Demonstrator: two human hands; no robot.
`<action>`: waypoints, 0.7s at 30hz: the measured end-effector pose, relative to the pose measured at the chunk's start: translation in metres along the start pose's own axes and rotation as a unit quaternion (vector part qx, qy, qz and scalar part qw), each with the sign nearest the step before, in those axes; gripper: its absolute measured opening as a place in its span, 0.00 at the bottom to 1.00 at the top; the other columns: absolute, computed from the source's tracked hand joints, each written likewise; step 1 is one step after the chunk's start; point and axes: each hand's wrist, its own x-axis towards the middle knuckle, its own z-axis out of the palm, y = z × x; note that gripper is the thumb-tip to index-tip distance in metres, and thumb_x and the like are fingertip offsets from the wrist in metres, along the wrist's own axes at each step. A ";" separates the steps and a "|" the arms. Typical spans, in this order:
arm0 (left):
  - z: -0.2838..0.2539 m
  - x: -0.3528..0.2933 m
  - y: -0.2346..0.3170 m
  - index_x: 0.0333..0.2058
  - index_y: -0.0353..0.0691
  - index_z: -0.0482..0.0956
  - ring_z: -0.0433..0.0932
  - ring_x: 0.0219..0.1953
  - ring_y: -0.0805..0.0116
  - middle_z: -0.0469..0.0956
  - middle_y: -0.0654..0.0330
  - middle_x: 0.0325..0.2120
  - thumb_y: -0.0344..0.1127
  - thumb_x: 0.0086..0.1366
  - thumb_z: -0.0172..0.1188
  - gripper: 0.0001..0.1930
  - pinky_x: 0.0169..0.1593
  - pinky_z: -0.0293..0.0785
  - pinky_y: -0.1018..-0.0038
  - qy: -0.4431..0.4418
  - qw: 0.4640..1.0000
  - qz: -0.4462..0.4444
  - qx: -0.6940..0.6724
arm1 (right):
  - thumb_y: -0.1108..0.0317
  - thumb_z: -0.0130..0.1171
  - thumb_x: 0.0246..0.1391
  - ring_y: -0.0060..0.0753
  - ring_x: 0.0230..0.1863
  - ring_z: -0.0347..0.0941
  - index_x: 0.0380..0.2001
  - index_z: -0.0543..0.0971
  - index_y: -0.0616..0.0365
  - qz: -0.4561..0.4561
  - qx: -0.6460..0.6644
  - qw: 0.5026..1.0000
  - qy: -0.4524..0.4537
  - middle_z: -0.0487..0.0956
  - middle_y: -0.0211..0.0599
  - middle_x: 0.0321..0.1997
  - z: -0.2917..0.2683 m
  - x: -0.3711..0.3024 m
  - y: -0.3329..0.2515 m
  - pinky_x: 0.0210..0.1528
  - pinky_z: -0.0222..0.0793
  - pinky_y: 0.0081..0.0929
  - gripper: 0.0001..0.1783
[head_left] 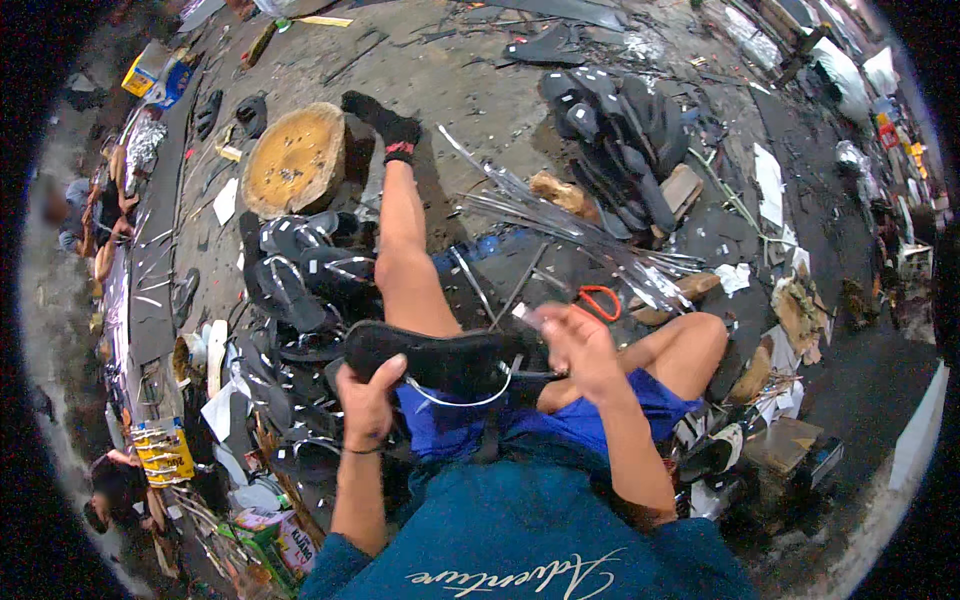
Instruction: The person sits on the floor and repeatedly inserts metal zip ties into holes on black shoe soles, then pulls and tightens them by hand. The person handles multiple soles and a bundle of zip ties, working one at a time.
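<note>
Because the left hand (367, 405) grips it, the black sandal (430, 355) looks steadied. At three o'clock, the right hand (585, 355) pinches a pale sliver (525, 316)

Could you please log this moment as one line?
Left hand: holds black sole, white strip curving along it | Right hand: blurred, holds small pale piece | Nearby: orange loop, round wooden block

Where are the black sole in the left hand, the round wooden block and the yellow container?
Black sole (440, 360): head view, middle of its broad face.
Round wooden block (293, 160): head view, middle of its top.
Yellow container (163, 455): head view, its side wall.
</note>
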 end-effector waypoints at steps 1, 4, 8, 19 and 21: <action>0.006 -0.002 -0.007 0.40 0.33 0.81 0.80 0.36 0.72 0.83 0.60 0.35 0.29 0.57 0.69 0.12 0.42 0.77 0.74 0.055 0.995 -0.027 0.075 | 0.66 0.64 0.59 0.18 0.24 0.64 0.51 0.78 0.54 0.018 -0.119 0.992 -0.032 0.74 0.24 0.30 0.015 -0.005 0.008 0.25 0.60 0.17 0.17; 0.014 -0.008 -0.017 0.40 0.32 0.80 0.80 0.36 0.71 0.83 0.59 0.35 0.33 0.59 0.69 0.13 0.44 0.76 0.72 -0.111 0.950 0.001 0.290 | 0.67 0.68 0.53 0.23 0.27 0.71 0.33 0.85 0.58 -0.200 -0.355 0.911 -0.069 0.76 0.32 0.30 0.038 -0.019 0.013 0.27 0.64 0.24 0.06; 0.014 -0.006 -0.013 0.39 0.31 0.80 0.80 0.38 0.71 0.83 0.56 0.34 0.31 0.58 0.68 0.13 0.45 0.77 0.71 -0.179 0.938 0.038 0.296 | 0.68 0.67 0.53 0.32 0.24 0.72 0.33 0.84 0.59 -0.221 -0.411 0.884 -0.026 0.75 0.38 0.27 0.050 -0.020 0.012 0.26 0.66 0.28 0.07; 0.022 -0.009 -0.008 0.53 0.31 0.73 0.79 0.46 0.68 0.80 0.52 0.45 0.29 0.58 0.68 0.24 0.49 0.76 0.70 -0.205 0.913 0.094 0.340 | 0.67 0.65 0.53 0.43 0.33 0.78 0.32 0.82 0.61 -0.179 -0.411 0.888 -0.097 0.77 0.42 0.31 0.049 -0.017 0.005 0.35 0.73 0.37 0.08; 0.021 -0.010 -0.007 0.52 0.32 0.75 0.79 0.45 0.69 0.81 0.54 0.43 0.30 0.58 0.68 0.23 0.49 0.76 0.70 -0.225 0.924 0.073 0.301 | 0.67 0.66 0.54 0.40 0.34 0.79 0.31 0.82 0.62 -0.111 -0.399 0.903 -0.109 0.78 0.41 0.31 0.043 -0.018 0.000 0.36 0.74 0.35 0.08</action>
